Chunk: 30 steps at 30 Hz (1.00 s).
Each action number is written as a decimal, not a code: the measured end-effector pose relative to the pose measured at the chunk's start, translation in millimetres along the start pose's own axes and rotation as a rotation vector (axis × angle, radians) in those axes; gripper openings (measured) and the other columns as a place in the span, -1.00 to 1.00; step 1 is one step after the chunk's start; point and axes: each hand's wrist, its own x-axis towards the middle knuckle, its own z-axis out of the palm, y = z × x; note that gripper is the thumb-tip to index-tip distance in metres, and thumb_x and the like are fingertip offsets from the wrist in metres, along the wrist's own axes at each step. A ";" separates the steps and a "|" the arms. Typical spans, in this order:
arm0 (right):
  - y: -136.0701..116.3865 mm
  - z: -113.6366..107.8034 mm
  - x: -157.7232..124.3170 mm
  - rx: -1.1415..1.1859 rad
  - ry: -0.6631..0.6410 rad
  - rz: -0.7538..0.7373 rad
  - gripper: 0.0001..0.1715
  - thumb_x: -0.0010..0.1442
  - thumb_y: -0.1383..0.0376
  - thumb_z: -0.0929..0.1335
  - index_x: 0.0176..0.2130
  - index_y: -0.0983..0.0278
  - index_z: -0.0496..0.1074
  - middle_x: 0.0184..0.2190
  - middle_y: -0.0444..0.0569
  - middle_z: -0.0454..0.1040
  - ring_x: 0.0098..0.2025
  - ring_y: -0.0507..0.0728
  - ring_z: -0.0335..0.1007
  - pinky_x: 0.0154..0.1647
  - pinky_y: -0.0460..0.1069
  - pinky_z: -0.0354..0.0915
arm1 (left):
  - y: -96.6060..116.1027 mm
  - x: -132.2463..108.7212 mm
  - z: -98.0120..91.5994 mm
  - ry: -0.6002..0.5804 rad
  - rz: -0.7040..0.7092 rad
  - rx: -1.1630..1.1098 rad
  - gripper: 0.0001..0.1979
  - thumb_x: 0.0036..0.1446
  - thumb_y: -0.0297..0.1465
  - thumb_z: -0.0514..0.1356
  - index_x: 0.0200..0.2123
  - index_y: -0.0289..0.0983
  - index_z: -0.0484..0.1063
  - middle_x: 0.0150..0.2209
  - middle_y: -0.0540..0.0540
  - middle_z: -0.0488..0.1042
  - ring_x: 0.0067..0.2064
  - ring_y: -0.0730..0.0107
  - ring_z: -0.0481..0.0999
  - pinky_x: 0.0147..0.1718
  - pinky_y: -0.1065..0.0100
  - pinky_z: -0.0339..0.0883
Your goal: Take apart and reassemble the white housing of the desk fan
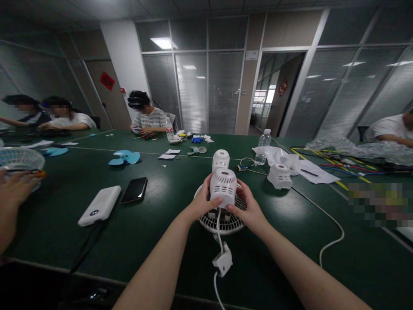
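Note:
Between my two hands is a white vented motor cover (223, 185), held just above a round white fan grille (222, 226). My left hand (204, 199) grips its left side, the thumb across the lower front. On the other side my right hand (244, 202) closes on the cover, thumb near the bottom edge. A white cord (218, 224) runs down from beneath it to a white clip-shaped piece (222, 259). Right behind stands another white vented cover (221, 159). My hands hide part of the grille and whatever lies under the cover.
Left of me lie a phone (134, 190), a white power bank (100, 205) and blue fan blades (124, 157). To the right are a third vented cover (279, 176), a water bottle (263, 147) and a long cable (338, 228). Another person's hand (13, 189) holds a fan grille at far left.

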 end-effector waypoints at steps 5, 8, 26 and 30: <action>3.2 -1.1 -0.4 0.005 -0.003 -0.018 0.03 0.00 0.12 0.48 0.29 0.17 -0.04 0.20 0.15 0.23 0.23 0.32 0.19 0.25 0.29 0.11 | 4.8 -2.2 -1.0 -0.034 -0.012 0.020 0.05 -0.06 -0.07 0.33 0.34 -0.20 -0.21 0.34 -0.25 -0.01 0.33 -0.08 0.04 0.26 0.00 -0.01; 2.7 -2.7 -0.8 -0.019 -0.017 -0.010 0.04 0.00 0.12 0.48 0.30 0.16 -0.04 0.21 0.15 0.21 0.25 0.33 0.16 0.26 0.29 0.10 | 8.3 -3.0 -3.1 -0.059 -0.035 0.023 0.06 -0.09 -0.09 0.36 0.33 -0.19 -0.19 0.33 -0.26 0.03 0.32 -0.08 0.07 0.24 -0.02 0.03; -1.5 -9.7 1.8 -0.109 -0.151 -0.014 0.11 0.00 0.25 0.49 0.32 0.09 -0.15 0.34 0.09 -0.01 0.34 0.29 0.00 0.35 0.28 -0.06 | 31.9 -12.5 -26.1 -0.280 -0.179 0.166 0.23 -0.17 -0.29 0.42 0.35 -0.01 -0.40 0.34 -0.16 0.02 0.34 -0.05 0.04 0.26 -0.14 -0.05; -4.2 -9.8 1.0 -0.107 -0.153 0.008 0.12 0.00 0.27 0.48 0.33 0.06 -0.16 0.34 0.07 -0.01 0.34 0.30 0.01 0.34 0.29 -0.02 | 31.9 -12.4 -25.3 -0.246 -0.133 0.156 0.21 -0.20 -0.32 0.43 0.36 -0.05 -0.31 0.31 -0.21 0.09 0.32 -0.11 0.08 0.24 -0.18 -0.04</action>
